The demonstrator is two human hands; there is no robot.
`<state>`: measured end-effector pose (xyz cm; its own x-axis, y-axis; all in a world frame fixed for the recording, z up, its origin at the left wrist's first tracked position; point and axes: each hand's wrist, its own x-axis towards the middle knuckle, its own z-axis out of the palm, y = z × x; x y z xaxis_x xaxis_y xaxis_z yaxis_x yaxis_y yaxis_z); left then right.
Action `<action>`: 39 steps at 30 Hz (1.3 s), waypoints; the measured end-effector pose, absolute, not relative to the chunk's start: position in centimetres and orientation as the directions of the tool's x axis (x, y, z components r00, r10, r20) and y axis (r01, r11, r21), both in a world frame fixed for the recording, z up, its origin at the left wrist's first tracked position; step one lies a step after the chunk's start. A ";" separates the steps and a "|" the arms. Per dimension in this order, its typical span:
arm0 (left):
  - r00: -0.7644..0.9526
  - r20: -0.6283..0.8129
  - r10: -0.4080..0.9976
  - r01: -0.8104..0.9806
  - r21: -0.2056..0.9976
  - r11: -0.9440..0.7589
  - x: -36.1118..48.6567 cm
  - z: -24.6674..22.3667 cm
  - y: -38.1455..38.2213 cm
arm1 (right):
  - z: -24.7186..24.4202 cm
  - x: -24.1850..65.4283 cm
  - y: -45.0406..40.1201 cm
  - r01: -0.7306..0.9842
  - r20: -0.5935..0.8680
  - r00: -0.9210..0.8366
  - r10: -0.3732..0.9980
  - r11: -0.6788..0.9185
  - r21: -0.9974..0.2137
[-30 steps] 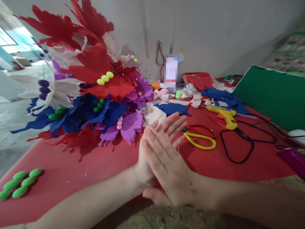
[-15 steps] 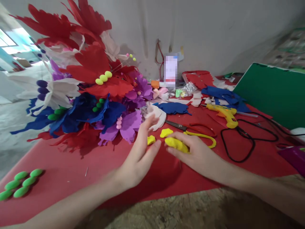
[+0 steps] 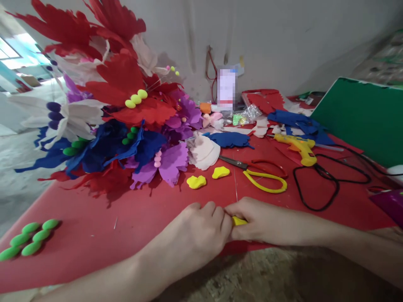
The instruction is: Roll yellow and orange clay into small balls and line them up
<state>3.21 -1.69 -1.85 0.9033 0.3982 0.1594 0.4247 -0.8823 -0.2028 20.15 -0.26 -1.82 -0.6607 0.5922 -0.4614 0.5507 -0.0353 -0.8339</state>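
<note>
My right hand (image 3: 256, 222) is closed around a soft yellow piece (image 3: 239, 221), possibly cloth or clay; only a small part shows between thumb and fingers. Against its fingertips presses my left hand (image 3: 201, 228), curled like a fist with its back to me, so whatever it grips is hidden. A thin, pale thread or wire (image 3: 234, 184) runs up the table from where the hands meet. Beyond them lie two loose yellow pieces, one lumpy (image 3: 196, 181) and one smaller (image 3: 221, 172). Scissors with red and yellow handles (image 3: 266, 183) rest just behind my right hand.
Large fabric butterflies (image 3: 132, 100) crowd the left. Green oval pieces (image 3: 30, 237) and a needle-like pin (image 3: 115, 222) lie at left on the red tabletop (image 3: 151, 209). To the right are a yellow glue gun (image 3: 299, 147), its black cord (image 3: 336, 184) and a green board (image 3: 362, 121).
Both hands have come down toward the table's near edge and together. My left hand went from open to curled. The yellow piece moved down with my right hand, uncovering the loose yellow pieces.
</note>
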 end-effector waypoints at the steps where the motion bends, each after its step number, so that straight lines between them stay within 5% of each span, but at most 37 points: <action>1: 0.905 0.164 0.392 0.417 -0.166 -0.894 3.0 -1.7 -1.7 | -1.7 20.2 -0.3 0.550 -0.462 -0.670 0.582 -0.030 -0.835; 6: 0.892 0.148 0.426 0.426 0.038 -0.904 1.5 -1.2 -1.6 | -0.6 21.3 -0.2 0.532 -0.479 -0.704 0.525 -0.058 -0.845; 10: 0.856 0.122 0.502 0.500 0.047 -0.865 0.9 -1.0 -1.7 | -0.7 21.8 -0.1 0.547 -0.555 -0.616 0.558 -0.203 -0.812; 17: 0.811 0.133 0.570 0.545 0.187 -0.818 2.3 -1.3 -1.7 | -0.8 19.8 -0.9 0.487 -0.443 -0.626 0.642 -0.123 -0.865; 20: 0.813 0.284 0.508 0.485 0.152 -0.861 2.2 -1.4 -1.8 | -1.0 19.7 -0.8 0.362 -0.422 -0.672 0.609 -0.227 -0.904; 23: 0.804 0.345 0.484 0.432 0.220 -0.875 0.9 -1.6 -2.3 | -1.6 20.9 0.2 0.107 -0.309 -0.510 0.803 -0.298 -0.949; 27: 0.679 0.268 0.684 0.617 0.297 -0.728 -2.2 -3.3 -2.5 | -2.4 22.6 1.0 0.011 -0.276 -0.225 0.935 -0.280 -0.960; 31: 0.691 0.183 0.700 0.671 0.200 -0.714 -4.0 -5.6 -1.6 | -3.0 22.1 0.3 0.075 -0.342 -0.331 0.880 -0.336 -0.939; 39: 0.746 -0.055 0.664 0.656 0.239 -0.716 -3.0 -5.6 -1.0 | -3.4 20.6 -0.3 0.029 -0.445 -0.471 0.762 -0.491 -0.871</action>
